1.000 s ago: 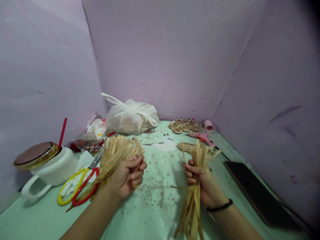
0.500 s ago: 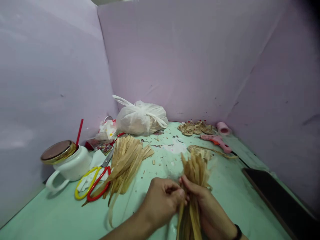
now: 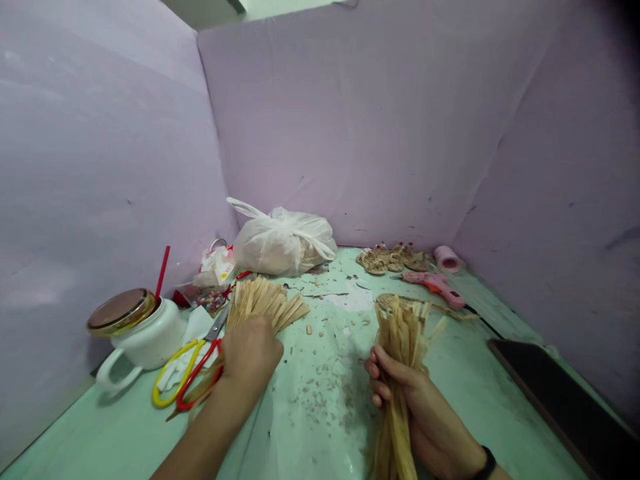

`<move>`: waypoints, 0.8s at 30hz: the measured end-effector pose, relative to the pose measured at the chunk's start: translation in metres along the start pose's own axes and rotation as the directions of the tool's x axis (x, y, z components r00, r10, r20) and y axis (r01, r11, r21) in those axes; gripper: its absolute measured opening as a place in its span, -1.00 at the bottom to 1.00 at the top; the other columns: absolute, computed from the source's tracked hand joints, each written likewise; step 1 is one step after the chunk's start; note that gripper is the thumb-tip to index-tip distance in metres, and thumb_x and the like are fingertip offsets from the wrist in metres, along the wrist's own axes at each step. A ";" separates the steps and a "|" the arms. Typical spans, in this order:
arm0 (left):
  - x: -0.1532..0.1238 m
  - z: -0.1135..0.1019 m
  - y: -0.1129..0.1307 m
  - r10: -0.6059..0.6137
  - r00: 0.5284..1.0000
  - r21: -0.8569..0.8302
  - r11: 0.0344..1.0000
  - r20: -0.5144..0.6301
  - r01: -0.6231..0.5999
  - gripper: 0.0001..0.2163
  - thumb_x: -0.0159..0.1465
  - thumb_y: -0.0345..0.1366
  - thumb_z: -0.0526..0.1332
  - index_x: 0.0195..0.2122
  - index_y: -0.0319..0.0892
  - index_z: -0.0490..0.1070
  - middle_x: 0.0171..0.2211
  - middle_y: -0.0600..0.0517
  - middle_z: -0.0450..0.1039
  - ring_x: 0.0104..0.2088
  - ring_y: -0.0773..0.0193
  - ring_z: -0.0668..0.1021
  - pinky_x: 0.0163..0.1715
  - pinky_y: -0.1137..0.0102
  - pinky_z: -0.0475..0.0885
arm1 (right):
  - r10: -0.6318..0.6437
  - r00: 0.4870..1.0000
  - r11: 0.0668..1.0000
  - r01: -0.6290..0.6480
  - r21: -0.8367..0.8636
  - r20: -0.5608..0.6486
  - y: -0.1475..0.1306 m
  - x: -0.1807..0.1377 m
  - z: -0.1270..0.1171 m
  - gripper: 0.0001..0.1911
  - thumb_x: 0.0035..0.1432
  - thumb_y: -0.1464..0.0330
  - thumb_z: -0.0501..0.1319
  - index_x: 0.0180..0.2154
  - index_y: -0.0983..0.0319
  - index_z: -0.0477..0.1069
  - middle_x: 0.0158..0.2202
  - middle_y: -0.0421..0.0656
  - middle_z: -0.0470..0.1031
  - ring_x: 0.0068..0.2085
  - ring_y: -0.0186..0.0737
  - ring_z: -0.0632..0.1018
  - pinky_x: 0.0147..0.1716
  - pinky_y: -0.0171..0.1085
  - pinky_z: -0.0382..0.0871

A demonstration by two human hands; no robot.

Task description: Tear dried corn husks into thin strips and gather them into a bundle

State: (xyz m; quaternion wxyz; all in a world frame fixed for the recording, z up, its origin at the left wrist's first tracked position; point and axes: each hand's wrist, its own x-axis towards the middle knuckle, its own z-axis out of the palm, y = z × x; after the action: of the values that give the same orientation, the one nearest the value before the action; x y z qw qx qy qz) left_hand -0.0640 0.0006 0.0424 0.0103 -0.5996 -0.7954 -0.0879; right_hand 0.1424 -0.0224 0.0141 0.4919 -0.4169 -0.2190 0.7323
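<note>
My right hand [image 3: 415, 400] is wrapped round an upright bundle of dried tan leaf strips [image 3: 400, 333]. Their uneven ends fan out above the thumb, and the long tails hang down past the bottom of the view. On the left, my left hand [image 3: 253, 353] is curled down over a second pile of dried leaf strips [image 3: 265, 300] lying on the table. Its fingers close on the strips, though the fingertips are hidden under the hand. Close beside that hand lie scissors [image 3: 193, 373] with one yellow and one red handle loop, partly covered by strips.
A white mug [image 3: 150, 340] with a gold-rimmed lid stands left. Behind are a tied white plastic bag [image 3: 285, 243] and a packet of beads [image 3: 207, 293]. To the right are coiled woven pieces [image 3: 385, 260], a pink glue gun [image 3: 437, 285], a pink roll [image 3: 447, 259] and a dark flat slab [image 3: 555, 400].
My left hand has left the bundle at my right hand and moved left onto the pile of strips. My right hand keeps its bundle, shifted slightly right. The view has tilted slightly up.
</note>
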 end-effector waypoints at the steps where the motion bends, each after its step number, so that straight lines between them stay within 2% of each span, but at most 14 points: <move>1: -0.001 -0.003 0.000 0.005 0.999 -0.101 0.995 -0.036 -0.009 -0.85 0.06 -0.37 0.05 -0.53 -0.18 0.39 -0.51 -0.09 0.44 -0.44 0.10 0.47 -0.52 0.36 0.18 | -0.007 1.000 1.000 0.007 0.012 0.004 0.001 0.000 0.000 -0.73 -0.16 0.25 0.33 -0.58 0.27 0.30 -0.65 -0.33 0.24 -0.70 -0.54 0.17 -0.73 -0.46 0.23; 2: -0.002 -0.007 0.002 0.018 0.999 -0.249 0.968 -0.051 -0.030 -0.86 0.07 -0.32 0.05 -0.55 -0.17 0.36 -0.55 -0.04 0.40 -0.48 0.17 0.44 -0.53 0.38 0.17 | -0.019 1.000 1.000 0.019 0.020 0.009 0.002 -0.001 0.000 -0.72 -0.17 0.26 0.34 -0.59 0.27 0.29 -0.67 -0.35 0.21 -0.70 -0.53 0.17 -0.74 -0.47 0.22; 3: -0.003 -0.009 0.004 0.044 0.999 -0.433 0.900 -0.023 -0.049 -0.86 0.07 -0.28 0.07 -0.57 -0.17 0.33 -0.59 0.02 0.35 -0.53 0.24 0.41 -0.55 0.41 0.16 | -0.034 0.999 0.999 0.033 0.022 0.014 0.003 -0.001 0.000 -0.71 -0.19 0.26 0.35 -0.59 0.26 0.28 -0.69 -0.36 0.18 -0.70 -0.53 0.17 -0.74 -0.48 0.20; 5: -0.009 -0.011 0.011 0.157 0.976 -0.780 0.625 0.150 0.019 -0.84 0.04 -0.20 0.11 -0.58 -0.16 0.26 -0.68 0.13 0.22 -0.64 0.38 0.30 -0.62 0.48 0.11 | -0.053 0.999 0.998 0.053 0.013 0.001 0.007 -0.001 0.000 -0.69 -0.26 0.29 0.39 -0.57 0.25 0.28 -0.70 -0.37 0.17 -0.67 -0.50 0.22 -0.72 -0.49 0.22; 7: -0.017 -0.009 0.021 0.313 0.888 -0.910 0.353 0.336 0.220 -0.80 0.00 -0.15 0.16 -0.56 -0.17 0.22 -0.72 0.20 0.12 -0.72 0.47 0.19 -0.70 0.53 0.02 | -0.042 0.999 0.999 0.041 -0.007 -0.024 0.011 -0.001 0.001 -0.65 -0.33 0.33 0.43 -0.52 0.25 0.29 -0.64 -0.32 0.28 -0.58 -0.44 0.34 -0.67 -0.47 0.27; 8: -0.022 -0.005 0.026 0.371 0.839 -0.909 0.283 0.397 0.306 -0.77 -0.02 -0.12 0.18 -0.55 -0.17 0.22 -0.73 0.21 0.11 -0.74 0.49 0.16 -0.72 0.54 -0.02 | -0.033 0.999 0.999 0.032 -0.014 -0.021 0.012 -0.001 0.001 -0.64 -0.35 0.33 0.43 -0.50 0.26 0.30 -0.60 -0.29 0.33 -0.54 -0.41 0.39 -0.64 -0.46 0.29; 10: -0.032 0.003 0.036 0.430 0.777 -0.887 0.248 0.460 0.389 -0.74 -0.06 -0.10 0.21 -0.55 -0.18 0.22 -0.76 0.21 0.13 -0.77 0.52 0.14 -0.76 0.55 -0.08 | -0.027 0.999 0.999 0.028 -0.027 0.032 0.013 -0.002 0.002 -0.62 -0.33 0.28 0.42 -0.46 0.28 0.32 -0.54 -0.24 0.39 -0.50 -0.37 0.42 -0.62 -0.43 0.30; 13: -0.042 0.014 0.045 0.443 0.757 -0.877 0.260 0.480 0.404 -0.72 -0.08 -0.08 0.23 -0.55 -0.18 0.22 -0.80 0.18 0.19 -0.82 0.51 0.14 -0.80 0.55 -0.10 | -0.055 0.992 0.995 0.063 -0.072 0.116 0.013 -0.004 0.003 -0.60 -0.29 0.22 0.39 -0.41 0.30 0.35 -0.58 -0.23 0.39 -0.59 -0.39 0.39 -0.66 -0.41 0.26; 16: -0.042 0.019 0.046 0.416 0.774 -0.878 0.261 0.477 0.401 -0.72 -0.12 -0.09 0.24 -0.58 -0.18 0.23 -0.83 0.17 0.20 -0.84 0.51 0.14 -0.81 0.55 -0.08 | -0.083 0.994 0.988 0.091 -0.121 0.070 0.010 -0.004 0.004 -0.61 -0.36 0.30 0.42 -0.45 0.30 0.34 -0.61 -0.25 0.38 -0.63 -0.40 0.36 -0.71 -0.43 0.20; 19: -0.035 0.016 0.043 0.327 0.826 -0.886 0.227 0.460 0.404 -0.73 -0.15 -0.13 0.25 -0.63 -0.20 0.22 -0.85 0.21 0.13 -0.82 0.54 0.12 -0.78 0.57 -0.08 | -0.105 0.994 0.989 0.103 -0.103 -0.020 0.006 -0.003 0.004 -0.63 -0.43 0.39 0.43 -0.55 0.27 0.28 -0.66 -0.32 0.33 -0.66 -0.45 0.33 -0.71 -0.45 0.20; 24: -0.026 0.011 0.038 0.235 0.864 -0.892 0.210 0.444 0.401 -0.76 -0.17 -0.18 0.25 -0.66 -0.22 0.23 -0.80 0.20 0.16 -0.78 0.54 0.15 -0.75 0.56 -0.07 | -0.140 0.987 0.988 0.135 -0.070 -0.083 0.002 0.000 0.004 -0.64 -0.43 0.45 0.42 -0.58 0.25 0.24 -0.69 -0.36 0.29 -0.69 -0.49 0.29 -0.71 -0.46 0.20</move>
State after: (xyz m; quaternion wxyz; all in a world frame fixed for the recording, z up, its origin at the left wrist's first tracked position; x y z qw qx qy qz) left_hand -0.0193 -0.0126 0.0329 -0.5749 -0.4247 -0.5661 -0.4106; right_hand 0.1384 -0.0233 0.0147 0.5368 -0.4483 -0.2489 0.6701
